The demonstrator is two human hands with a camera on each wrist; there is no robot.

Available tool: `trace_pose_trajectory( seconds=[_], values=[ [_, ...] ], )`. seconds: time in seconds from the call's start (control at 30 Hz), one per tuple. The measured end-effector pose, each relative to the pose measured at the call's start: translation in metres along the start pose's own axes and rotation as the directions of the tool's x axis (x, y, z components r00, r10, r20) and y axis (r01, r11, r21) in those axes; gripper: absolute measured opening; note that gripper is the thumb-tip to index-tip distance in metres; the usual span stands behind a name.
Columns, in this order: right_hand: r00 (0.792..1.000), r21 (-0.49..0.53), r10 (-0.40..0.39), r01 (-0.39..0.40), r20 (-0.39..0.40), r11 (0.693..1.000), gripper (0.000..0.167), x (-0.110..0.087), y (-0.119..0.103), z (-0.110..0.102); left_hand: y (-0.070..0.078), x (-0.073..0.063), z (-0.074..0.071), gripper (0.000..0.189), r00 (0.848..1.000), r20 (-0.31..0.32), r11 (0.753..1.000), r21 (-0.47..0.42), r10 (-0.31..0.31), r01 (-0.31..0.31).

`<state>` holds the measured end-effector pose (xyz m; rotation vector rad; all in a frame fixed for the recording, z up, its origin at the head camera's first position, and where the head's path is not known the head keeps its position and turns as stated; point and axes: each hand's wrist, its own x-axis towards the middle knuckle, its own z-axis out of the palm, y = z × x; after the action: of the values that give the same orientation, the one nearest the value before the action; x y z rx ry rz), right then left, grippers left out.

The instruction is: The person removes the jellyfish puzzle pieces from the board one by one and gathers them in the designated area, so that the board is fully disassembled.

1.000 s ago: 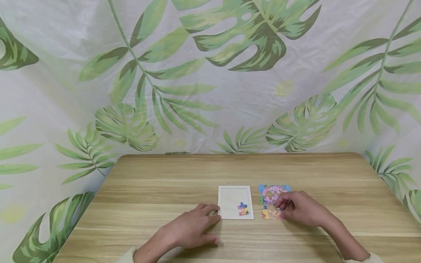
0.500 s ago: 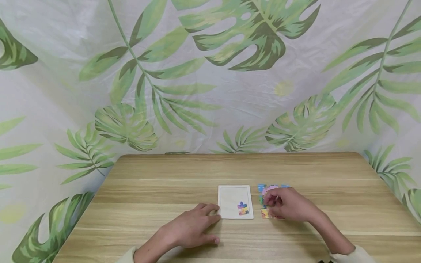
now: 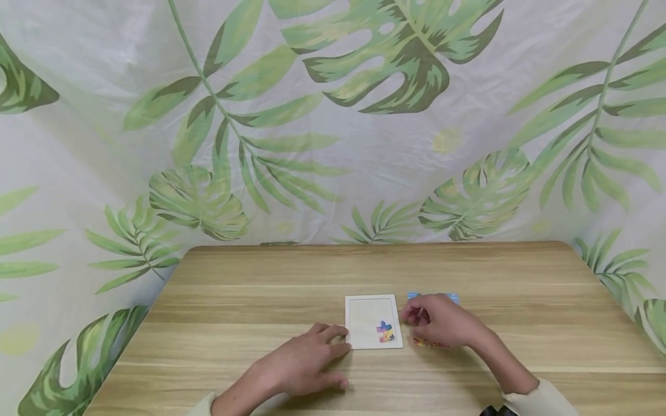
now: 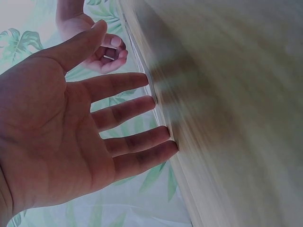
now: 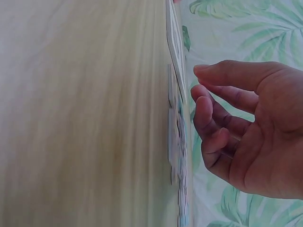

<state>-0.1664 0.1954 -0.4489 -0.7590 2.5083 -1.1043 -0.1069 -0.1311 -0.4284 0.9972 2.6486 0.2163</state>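
Observation:
My left hand (image 3: pixel 309 361) rests on the table with its fingers spread, and the fingertips touch the left edge of a white puzzle board (image 3: pixel 366 318). A few joined puzzle pieces (image 3: pixel 385 331) in purple, blue and yellow lie in the board's lower right. My right hand (image 3: pixel 442 320) hovers low over the puzzle pieces (image 3: pixel 451 297) to the board's right and covers most of them. In the right wrist view its thumb (image 5: pixel 227 71) and curled fingers come close together. Whether a small piece is between them cannot be made out.
The wooden table (image 3: pixel 250 294) reaches back to a leaf-printed cloth (image 3: pixel 312 144). A dark object (image 3: pixel 498 411) shows beside the right sleeve (image 3: pixel 541 398) at the bottom edge.
My right hand has moved left across the loose pieces, toward the board, covering more of them. The left hand and the board stay where they were.

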Motion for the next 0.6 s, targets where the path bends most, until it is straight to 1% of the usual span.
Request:
trace_pose_trajectory(
  seconds=[0.1,0.33,0.6],
  values=[
    [1.000,0.003,-0.007,0.007,0.003,1.000,0.020,0.005,-0.004,0.003,0.000,0.000,0.000,0.061,1.000,-0.005,1.000,0.009,0.004,-0.004],
    [0.998,0.091,0.036,-0.041,0.059,0.995,0.019,0.015,-0.012,0.012,0.000,0.001,0.000,0.061,1.000,-0.006,1.000,0.001,0.003,-0.003],
    [0.997,0.037,0.030,-0.032,0.070,0.999,0.021,0.027,-0.016,0.020,0.001,0.001,0.001,0.061,1.000,-0.009,1.000,-0.018,0.000,-0.001]
  ],
)
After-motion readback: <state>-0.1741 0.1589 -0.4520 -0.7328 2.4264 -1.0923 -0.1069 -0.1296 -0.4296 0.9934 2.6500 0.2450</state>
